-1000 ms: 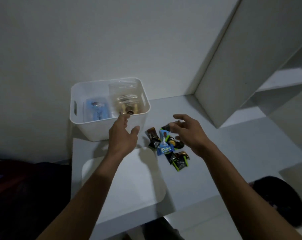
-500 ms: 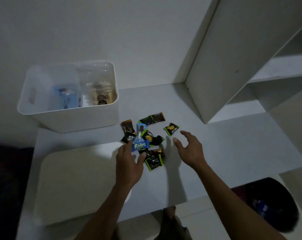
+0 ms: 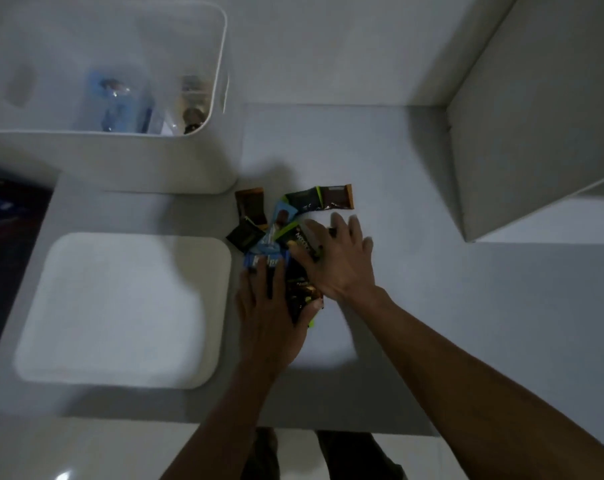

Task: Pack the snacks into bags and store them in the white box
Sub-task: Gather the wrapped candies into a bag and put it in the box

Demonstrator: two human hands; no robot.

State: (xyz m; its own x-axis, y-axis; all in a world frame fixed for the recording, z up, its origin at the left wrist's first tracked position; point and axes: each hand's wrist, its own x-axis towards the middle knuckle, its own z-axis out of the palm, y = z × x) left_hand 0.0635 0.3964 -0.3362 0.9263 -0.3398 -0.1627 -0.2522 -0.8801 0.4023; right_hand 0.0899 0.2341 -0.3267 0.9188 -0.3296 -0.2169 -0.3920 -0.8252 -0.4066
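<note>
Your left hand (image 3: 269, 317) lies flat on the near side of the snack pile (image 3: 286, 237), fingers straight across the blue packet (image 3: 265, 259), thumb against a dark wrapper; its grip holds nothing. Your right hand (image 3: 335, 261) presses on the right of the heap with fingers spread and gently bent over a green-edged packet (image 3: 302, 242); it looks like a loose gathering grip, not a pinch.

To gather well, I'd draw both palms inward together so the wrappers bunch between them, then sweep in the strays: the brown packet (image 3: 250, 206) on the left and the pair at the far edge (image 3: 319, 199).

The white box (image 3: 175, 168) stands just beyond the pile to the left, with bagged snacks (image 3: 116, 105) already inside. The white lid (image 3: 120, 306) lies flat beside your left hand. The bench (image 3: 414, 289) is open to your right up to the shelf panel (image 3: 536, 126); its front edge is close to your forearms.
</note>
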